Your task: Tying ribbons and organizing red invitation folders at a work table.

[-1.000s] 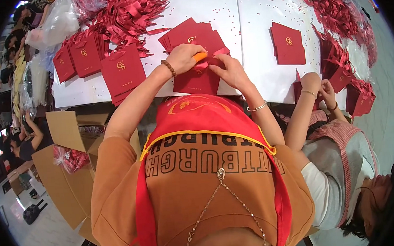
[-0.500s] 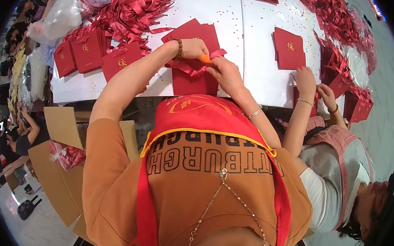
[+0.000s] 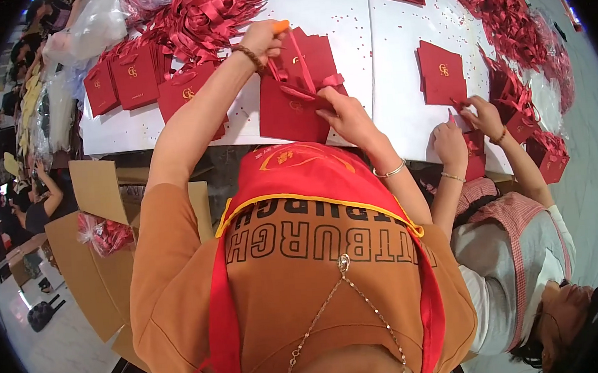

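Note:
A dark red paper gift bag (image 3: 284,124) with a gold emblem lies flat at the near edge of the white table, over more red bags (image 3: 318,52). From its top edge a red ribbon (image 3: 302,60) runs up toward my left hand (image 3: 261,42), which is closed on it beyond the bag. An orange finger cot (image 3: 280,26) covers one fingertip there. My right hand (image 3: 347,116) pinches the ribbon at the bag's top edge, beside a short loose ribbon end (image 3: 333,80).
Finished-looking bags with ribbon handles (image 3: 136,83) stand at the left, below a heap of red ribbons (image 3: 207,16). An open cardboard box (image 3: 86,270) is at my left. On the right a co-worker's hands (image 3: 483,119) handle a ribbon near stacked bags (image 3: 441,72).
My left hand has moved up and left, away from my right hand, drawing the ribbon out straight. My right hand stays near the bag's top edge. The co-worker's hands have moved apart.

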A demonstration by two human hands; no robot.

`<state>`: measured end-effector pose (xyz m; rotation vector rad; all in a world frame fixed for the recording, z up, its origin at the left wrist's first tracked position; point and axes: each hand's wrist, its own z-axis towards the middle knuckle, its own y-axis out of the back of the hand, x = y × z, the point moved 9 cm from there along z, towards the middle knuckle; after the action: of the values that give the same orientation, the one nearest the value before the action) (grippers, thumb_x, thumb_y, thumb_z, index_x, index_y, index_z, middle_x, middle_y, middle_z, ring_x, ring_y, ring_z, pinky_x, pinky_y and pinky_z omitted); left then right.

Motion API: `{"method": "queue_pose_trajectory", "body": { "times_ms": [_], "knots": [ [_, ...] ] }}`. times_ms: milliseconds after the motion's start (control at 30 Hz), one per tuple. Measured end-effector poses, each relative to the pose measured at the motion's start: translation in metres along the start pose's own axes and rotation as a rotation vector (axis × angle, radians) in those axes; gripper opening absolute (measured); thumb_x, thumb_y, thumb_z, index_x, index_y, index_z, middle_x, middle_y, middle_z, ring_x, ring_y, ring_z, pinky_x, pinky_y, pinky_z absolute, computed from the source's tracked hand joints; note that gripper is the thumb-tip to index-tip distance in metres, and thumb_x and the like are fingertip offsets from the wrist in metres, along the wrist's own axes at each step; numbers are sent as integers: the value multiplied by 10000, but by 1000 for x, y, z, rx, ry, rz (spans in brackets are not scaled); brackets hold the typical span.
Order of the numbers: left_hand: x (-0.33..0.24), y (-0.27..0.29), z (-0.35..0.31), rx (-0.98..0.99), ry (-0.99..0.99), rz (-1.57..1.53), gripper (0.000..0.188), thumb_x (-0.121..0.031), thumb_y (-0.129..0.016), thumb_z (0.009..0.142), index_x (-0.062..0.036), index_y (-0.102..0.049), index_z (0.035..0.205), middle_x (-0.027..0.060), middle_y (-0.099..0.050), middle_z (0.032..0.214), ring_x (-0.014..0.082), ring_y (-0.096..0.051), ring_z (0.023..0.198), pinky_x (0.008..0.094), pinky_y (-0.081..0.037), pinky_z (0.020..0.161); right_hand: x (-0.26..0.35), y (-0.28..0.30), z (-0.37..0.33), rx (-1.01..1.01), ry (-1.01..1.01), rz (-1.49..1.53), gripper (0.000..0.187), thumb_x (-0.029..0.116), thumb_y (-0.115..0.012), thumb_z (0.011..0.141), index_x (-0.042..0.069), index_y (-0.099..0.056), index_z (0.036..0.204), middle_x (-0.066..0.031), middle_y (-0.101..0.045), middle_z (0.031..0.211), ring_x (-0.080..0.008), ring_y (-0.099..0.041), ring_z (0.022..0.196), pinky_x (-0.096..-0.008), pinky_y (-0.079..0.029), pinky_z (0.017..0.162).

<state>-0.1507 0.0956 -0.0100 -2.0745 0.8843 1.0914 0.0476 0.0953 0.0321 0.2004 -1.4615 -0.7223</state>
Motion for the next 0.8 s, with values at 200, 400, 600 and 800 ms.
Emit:
{"method": "queue_pose_trajectory", "body": {
  "times_ms": [200,400,600,800],
  "knots": [
    [-28,9,-8,88,-214,23,235,-244,-476,908,-44,-590,958,22,-604,823,96,-549,711,229,-428,628,-8,9,7,27,-104,32,328,26,-601,773,37,-446,1062,-187,-582,931,-348,-588,781,-370,-466,667],
    [-7,22,-77,-149,-101,369,281,-320,-489,892,-103,-583,1044,-19,-572,1006,83,-517,915,247,-420,702,-45,22,0,-244,-279,589,441,62,-638,780,36,-410,1157,-139,-555,1081,-171,-573,842,-268,-461,718],
    [29,-3,-110,108,-170,-121,249,-131,-519,896,-15,-522,1115,55,-601,1000,112,-591,845,244,-499,719,21,37,17,-373,24,-275,312,85,-645,781,27,-528,1064,-106,-567,1025,-170,-556,876,-271,-457,744],
    [29,32,-147,-7,-183,-203,252,-104,-519,890,-17,-500,1125,51,-592,1000,130,-591,877,260,-502,734,-4,-32,44,-125,-277,814,219,63,-633,800,9,-555,997,-43,-585,955,-99,-548,852,-222,-458,731]
  ]
}}
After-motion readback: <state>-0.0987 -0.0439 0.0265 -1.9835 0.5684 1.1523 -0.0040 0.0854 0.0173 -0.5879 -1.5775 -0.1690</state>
